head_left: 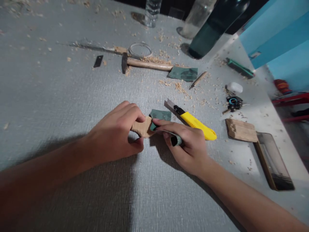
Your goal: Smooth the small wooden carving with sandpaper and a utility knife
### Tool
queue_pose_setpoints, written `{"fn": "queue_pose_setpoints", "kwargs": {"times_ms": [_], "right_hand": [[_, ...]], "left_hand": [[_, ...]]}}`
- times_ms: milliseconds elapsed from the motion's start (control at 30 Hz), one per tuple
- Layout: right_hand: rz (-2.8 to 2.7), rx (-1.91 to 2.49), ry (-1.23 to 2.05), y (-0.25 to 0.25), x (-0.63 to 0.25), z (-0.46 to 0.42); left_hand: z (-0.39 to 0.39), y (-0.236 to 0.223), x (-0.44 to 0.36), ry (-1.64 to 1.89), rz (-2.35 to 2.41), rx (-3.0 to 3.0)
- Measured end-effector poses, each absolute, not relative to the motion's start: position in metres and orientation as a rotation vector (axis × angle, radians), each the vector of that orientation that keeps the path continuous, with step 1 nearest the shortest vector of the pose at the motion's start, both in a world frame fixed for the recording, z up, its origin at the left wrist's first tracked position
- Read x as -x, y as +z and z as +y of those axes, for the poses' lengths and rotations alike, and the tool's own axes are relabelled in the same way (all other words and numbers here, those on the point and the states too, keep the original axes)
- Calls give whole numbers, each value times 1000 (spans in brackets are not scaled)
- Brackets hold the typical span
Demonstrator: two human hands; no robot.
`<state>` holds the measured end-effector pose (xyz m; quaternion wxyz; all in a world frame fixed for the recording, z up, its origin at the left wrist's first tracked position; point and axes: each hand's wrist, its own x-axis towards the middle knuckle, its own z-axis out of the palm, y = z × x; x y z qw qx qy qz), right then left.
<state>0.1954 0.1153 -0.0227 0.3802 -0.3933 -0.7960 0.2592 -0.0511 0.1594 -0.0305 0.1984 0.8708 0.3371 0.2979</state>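
Note:
My left hand (pixel 120 130) is closed on a small light-brown piece of wood (pixel 143 126), gripping its left end between thumb and fingers. From the other side, my right hand (pixel 187 143) pinches a folded piece of green sandpaper (pixel 177 140), whose edge touches the wood's right end. Just behind the fingers, another green sandpaper piece (pixel 162 114) lies on the table. Close beyond my right hand rests a yellow utility knife (pixel 198 125), its blade out and pointing to the upper left.
A hammer (pixel 149 64), sandpaper scrap (pixel 183 73) and pencil stub (pixel 198 80) lie farther back among wood shavings. Bottles (pixel 214 27) and a glass (pixel 153 13) stand at the far edge. On the right are keys (pixel 234 102), a wood block (pixel 241 130) and a dark-ended case (pixel 275 161).

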Motion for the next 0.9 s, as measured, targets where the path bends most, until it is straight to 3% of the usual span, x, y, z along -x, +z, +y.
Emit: {"fn": "queue_pose_setpoints", "kwargs": {"times_ms": [167, 500, 733, 900], "right_hand": [[-2064, 892, 715, -24, -195, 117], [-2144, 910, 422, -26, -197, 111], [-2349, 780, 420, -25, -197, 112], [-2249, 987, 405, -27, -199, 114]], "left_hand": [[157, -29, 51, 796, 996, -2442], [156, -29, 52, 758, 1087, -2448], [153, -26, 51, 742, 1133, -2396], [155, -28, 52, 753, 1118, -2422]]}}
